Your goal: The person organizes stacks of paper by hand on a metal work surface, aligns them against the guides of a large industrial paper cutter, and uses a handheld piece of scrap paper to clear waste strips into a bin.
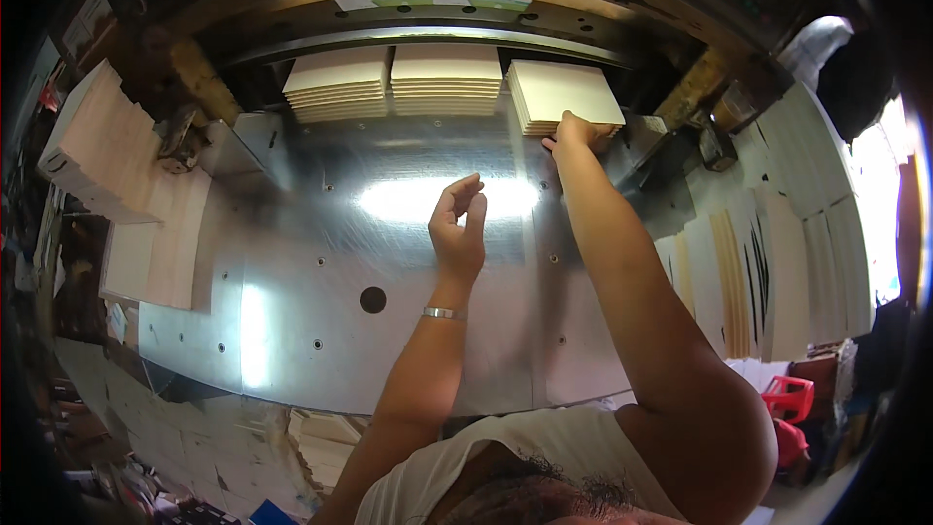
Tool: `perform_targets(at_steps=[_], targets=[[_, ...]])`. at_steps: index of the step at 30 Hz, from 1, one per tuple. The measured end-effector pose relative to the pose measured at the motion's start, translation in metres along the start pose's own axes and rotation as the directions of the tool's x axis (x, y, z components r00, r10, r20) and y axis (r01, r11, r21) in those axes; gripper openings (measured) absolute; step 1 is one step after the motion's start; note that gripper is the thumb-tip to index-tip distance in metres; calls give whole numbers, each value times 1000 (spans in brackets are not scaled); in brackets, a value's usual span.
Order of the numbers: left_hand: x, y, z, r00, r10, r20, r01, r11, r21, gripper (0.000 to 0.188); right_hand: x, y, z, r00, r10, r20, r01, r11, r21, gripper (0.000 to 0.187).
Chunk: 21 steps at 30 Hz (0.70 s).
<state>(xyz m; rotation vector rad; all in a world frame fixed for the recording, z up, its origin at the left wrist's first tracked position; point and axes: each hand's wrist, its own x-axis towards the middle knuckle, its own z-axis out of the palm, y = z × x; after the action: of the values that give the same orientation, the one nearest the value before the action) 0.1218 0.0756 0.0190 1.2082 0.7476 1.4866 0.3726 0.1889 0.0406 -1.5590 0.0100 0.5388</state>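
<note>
At the back right of a shiny metal machine bed (282, 262), my right hand (580, 129) grips the front edge of a stack of cream paper blocks (564, 87). The thumb lies near the stack's top and another finger shows low at its front; the remaining fingers are partly hidden. Over the middle of the bed hovers my left hand (458, 224), its fingers loosely bent, thumb apart, nothing between them. Two similar layered stacks, a left one (336, 73) and a middle one (447, 66), sit side by side beneath the machine's crossbar (428, 36).
Guide walls flank the bed, with a metal block (182, 141) at left and another (717, 146) at right. Pale boards or paper piles (97, 156) stand on the left; more stacked sheets (768, 262) line the right side. A red plastic chair (789, 399) is at lower right.
</note>
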Motion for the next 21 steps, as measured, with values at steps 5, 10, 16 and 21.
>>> perform_targets(at_steps=[5, 10, 16, 21], targets=[[-1, -6, -11, 1000, -13, -10, 13, 999, 35, 36, -3, -15, 56, 991, 104, -85, -108, 994, -36, 79], [-3, -5, -18, 999, -31, -9, 31, 999, 33, 37, -7, -27, 93, 957, 191, -221, -195, 981, 0, 78], [-9, -6, 3, 992, -115, 51, 118, 990, -73, 32, 91, -31, 125, 792, 366, -489, -329, 930, 163, 68], [0, -3, -11, 991, -114, -74, 112, 993, -32, 35, 24, 4, 96, 990, -77, -119, 61, 989, -134, 103]])
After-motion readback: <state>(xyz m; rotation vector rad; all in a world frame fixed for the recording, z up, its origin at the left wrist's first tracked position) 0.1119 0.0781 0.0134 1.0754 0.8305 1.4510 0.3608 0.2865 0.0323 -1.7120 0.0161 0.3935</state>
